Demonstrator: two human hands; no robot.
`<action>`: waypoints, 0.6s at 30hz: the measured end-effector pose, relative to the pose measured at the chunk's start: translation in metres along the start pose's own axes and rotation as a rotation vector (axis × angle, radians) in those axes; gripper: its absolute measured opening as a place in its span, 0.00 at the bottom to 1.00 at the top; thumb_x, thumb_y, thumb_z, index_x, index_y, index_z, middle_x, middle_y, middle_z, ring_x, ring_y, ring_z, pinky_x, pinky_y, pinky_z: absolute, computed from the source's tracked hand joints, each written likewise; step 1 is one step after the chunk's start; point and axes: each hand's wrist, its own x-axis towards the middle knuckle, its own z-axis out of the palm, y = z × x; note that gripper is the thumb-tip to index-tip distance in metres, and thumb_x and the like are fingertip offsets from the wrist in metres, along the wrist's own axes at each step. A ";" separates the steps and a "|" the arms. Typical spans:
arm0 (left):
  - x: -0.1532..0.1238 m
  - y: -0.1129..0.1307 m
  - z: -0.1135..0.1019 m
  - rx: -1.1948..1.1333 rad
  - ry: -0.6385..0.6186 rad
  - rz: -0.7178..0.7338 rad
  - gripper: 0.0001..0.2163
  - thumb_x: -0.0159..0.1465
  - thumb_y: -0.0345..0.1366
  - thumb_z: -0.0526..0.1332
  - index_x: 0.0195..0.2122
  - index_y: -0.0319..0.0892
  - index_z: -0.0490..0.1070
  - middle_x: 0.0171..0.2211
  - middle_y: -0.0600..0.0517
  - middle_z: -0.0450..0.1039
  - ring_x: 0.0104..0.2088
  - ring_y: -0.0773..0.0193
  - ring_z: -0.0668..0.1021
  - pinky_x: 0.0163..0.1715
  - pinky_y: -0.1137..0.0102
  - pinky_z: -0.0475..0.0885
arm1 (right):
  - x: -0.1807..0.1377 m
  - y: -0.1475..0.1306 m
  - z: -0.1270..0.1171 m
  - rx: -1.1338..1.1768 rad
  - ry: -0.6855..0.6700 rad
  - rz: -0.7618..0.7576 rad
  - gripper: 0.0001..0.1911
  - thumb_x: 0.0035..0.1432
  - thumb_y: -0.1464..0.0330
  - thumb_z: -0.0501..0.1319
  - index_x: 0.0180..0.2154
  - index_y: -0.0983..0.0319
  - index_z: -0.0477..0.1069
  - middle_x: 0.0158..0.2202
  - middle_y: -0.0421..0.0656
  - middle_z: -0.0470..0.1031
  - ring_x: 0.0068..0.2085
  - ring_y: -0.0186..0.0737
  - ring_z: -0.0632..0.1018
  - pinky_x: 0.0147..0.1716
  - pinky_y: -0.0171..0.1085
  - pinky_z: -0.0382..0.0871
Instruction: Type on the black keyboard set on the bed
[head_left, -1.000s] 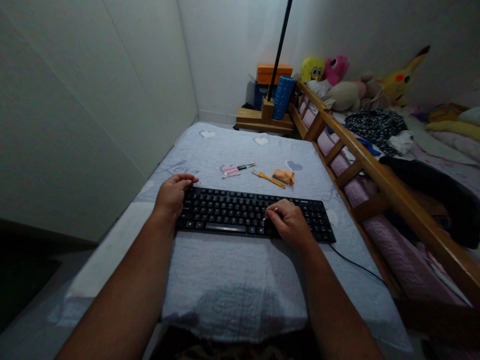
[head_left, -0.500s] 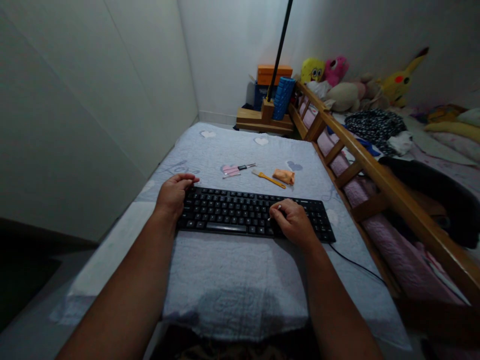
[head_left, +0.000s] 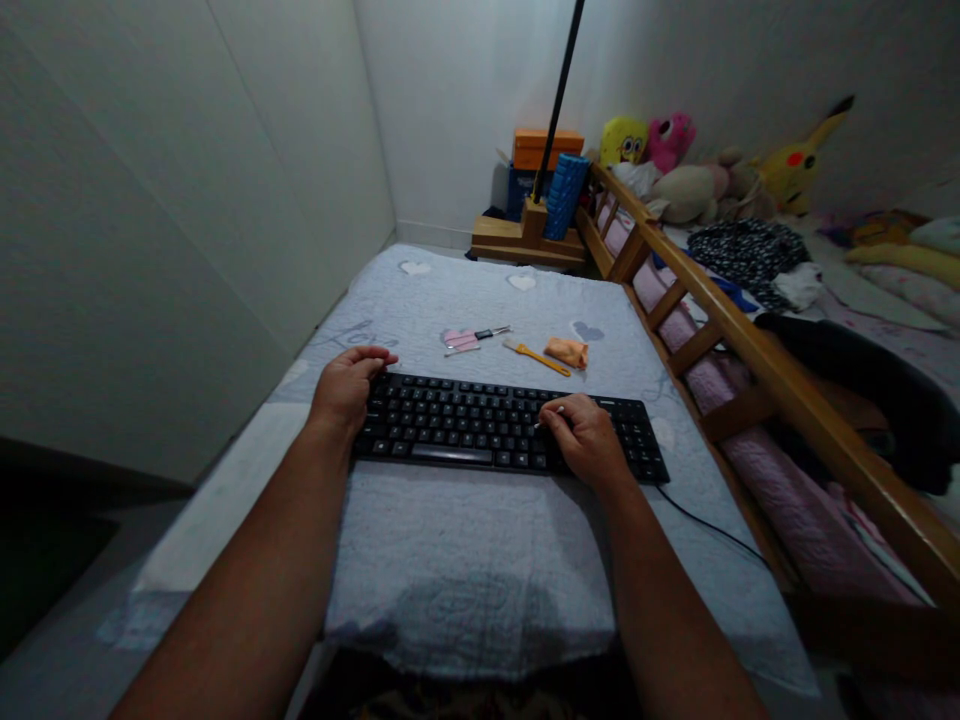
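A black keyboard (head_left: pixel 480 425) lies across a pale quilted mat (head_left: pixel 465 560). My left hand (head_left: pixel 346 385) grips its left end, fingers curled over the top edge. My right hand (head_left: pixel 589 440) rests on the right part of the keys, fingers pinched on a thin white stick, like a cotton swab (head_left: pixel 550 417), whose tip touches the keys.
Behind the keyboard lie small pink and metal tools (head_left: pixel 469 339), an orange-handled brush (head_left: pixel 536 356) and an orange cloth (head_left: pixel 568 351). A wooden bed rail (head_left: pixel 720 320) runs along the right, with plush toys (head_left: pixel 675 165) beyond. The keyboard cable (head_left: pixel 712 528) trails right.
My right hand with the white stick has shifted slightly right and farther along the keys. The left hand has stayed on the keyboard's left end.
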 end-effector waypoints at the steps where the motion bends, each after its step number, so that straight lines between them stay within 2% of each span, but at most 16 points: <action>1: 0.000 0.000 0.000 0.002 0.001 0.004 0.07 0.45 0.31 0.60 0.27 0.40 0.70 0.28 0.50 0.75 0.31 0.63 0.74 0.34 0.69 0.67 | 0.000 0.000 0.000 -0.002 -0.004 0.000 0.10 0.59 0.70 0.54 0.30 0.60 0.73 0.31 0.43 0.76 0.37 0.42 0.72 0.40 0.41 0.63; 18: 0.001 -0.001 -0.001 -0.017 0.000 -0.017 0.07 0.45 0.30 0.60 0.28 0.40 0.70 0.28 0.50 0.75 0.29 0.64 0.74 0.32 0.70 0.67 | -0.002 -0.004 -0.004 0.012 -0.081 0.011 0.09 0.58 0.71 0.56 0.27 0.61 0.72 0.29 0.42 0.74 0.34 0.39 0.73 0.37 0.38 0.62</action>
